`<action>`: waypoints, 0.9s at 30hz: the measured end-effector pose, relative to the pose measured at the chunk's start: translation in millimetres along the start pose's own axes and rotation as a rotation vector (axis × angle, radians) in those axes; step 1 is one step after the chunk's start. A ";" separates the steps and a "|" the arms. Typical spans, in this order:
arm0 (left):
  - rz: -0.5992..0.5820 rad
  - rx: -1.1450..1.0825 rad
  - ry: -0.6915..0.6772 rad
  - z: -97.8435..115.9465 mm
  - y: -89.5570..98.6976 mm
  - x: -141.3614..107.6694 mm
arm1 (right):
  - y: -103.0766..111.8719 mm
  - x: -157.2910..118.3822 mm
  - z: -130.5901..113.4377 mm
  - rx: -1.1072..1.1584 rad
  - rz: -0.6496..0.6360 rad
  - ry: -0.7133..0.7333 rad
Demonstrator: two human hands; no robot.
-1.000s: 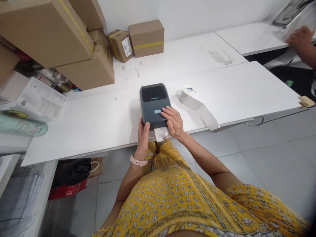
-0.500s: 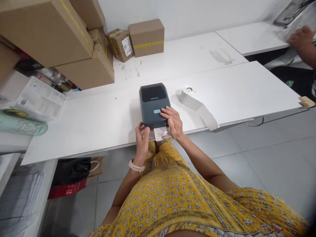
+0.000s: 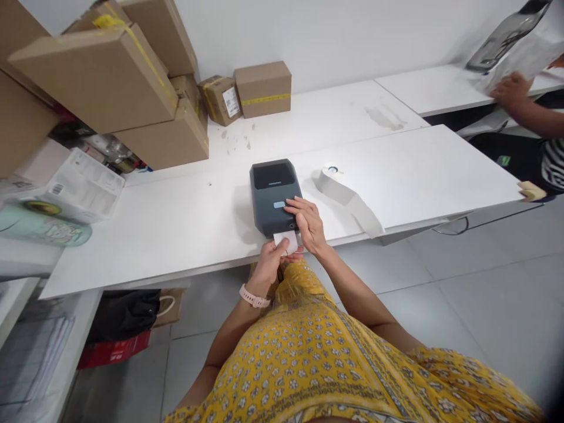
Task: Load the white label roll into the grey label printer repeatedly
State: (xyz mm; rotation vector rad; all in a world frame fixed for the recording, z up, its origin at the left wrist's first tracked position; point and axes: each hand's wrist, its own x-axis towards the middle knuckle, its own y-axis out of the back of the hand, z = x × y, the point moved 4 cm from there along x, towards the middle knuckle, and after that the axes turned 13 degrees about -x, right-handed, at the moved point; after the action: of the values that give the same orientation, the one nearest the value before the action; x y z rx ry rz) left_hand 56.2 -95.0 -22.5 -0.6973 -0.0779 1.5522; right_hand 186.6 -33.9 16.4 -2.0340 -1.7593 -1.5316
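A dark grey label printer (image 3: 274, 197) with a black window and a light blue button stands near the front edge of the white table. White label paper (image 3: 286, 239) sticks out of its front. My left hand (image 3: 272, 258) pinches that paper, thumb on top and fingers beneath. Resting on the printer's right front, my right hand (image 3: 307, 223) has its fingers stretched out, the tips close to the button. Right of the printer lies a roll of labels (image 3: 331, 175), its unwound strip (image 3: 356, 205) reaching the table's edge.
Cardboard boxes (image 3: 145, 129) are stacked at the left, and two smaller boxes, one of them (image 3: 263, 91) taped yellow, stand by the wall. A mint-green bottle (image 3: 48, 226) lies at far left. A co-worker's hand (image 3: 513, 88) handles clear plastic at the right.
My left hand has moved from the printer's front left corner to the paper and closed on it. My right hand stays on the printer. The co-worker's hand has moved left.
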 end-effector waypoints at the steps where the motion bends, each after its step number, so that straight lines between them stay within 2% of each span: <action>1: 0.004 -0.001 0.022 -3.0 0.8 -1.2 | 1.0 2.2 -1.1 -0.024 -0.008 0.002; 5: 0.013 0.082 0.022 -4.6 8.8 -10.4 | 2.7 11.0 -7.3 -0.150 -0.085 0.007; 8: 0.081 0.140 -0.031 1.7 26.7 -19.2 | 2.8 15.1 -13.1 -0.253 -0.108 0.030; 10: 0.183 0.165 -0.126 9.6 43.6 -23.2 | 1.4 18.2 -16.4 -0.325 -0.096 0.052; 14: 0.394 0.203 -0.447 33.2 66.6 -22.7 | -5.8 27.4 -18.6 -0.379 -0.101 0.112; 16: 0.434 0.230 -0.583 44.7 65.3 -17.5 | -8.4 29.2 -15.8 -0.360 -0.127 0.119; 18: 0.404 0.265 -0.644 52.6 56.6 -9.5 | -8.1 25.1 -10.6 -0.315 -0.141 0.093; 23: 0.237 0.300 -0.598 57.2 31.6 6.5 | 3.3 -3.2 6.2 -0.063 -0.048 -0.108; 25: 0.224 0.297 -0.622 61.3 26.2 7.4 | 6.8 -8.5 9.7 0.015 -0.020 -0.170; 27: 0.222 0.283 -0.667 71.0 21.7 8.3 | 8.7 -2.4 10.4 0.045 -0.019 -0.177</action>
State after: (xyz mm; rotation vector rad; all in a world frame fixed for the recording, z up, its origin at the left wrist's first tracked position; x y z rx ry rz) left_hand 4.3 -64.7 21.9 0.0568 -0.2779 1.9100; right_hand 200.2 -32.5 14.2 -2.1981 -1.8595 -1.3403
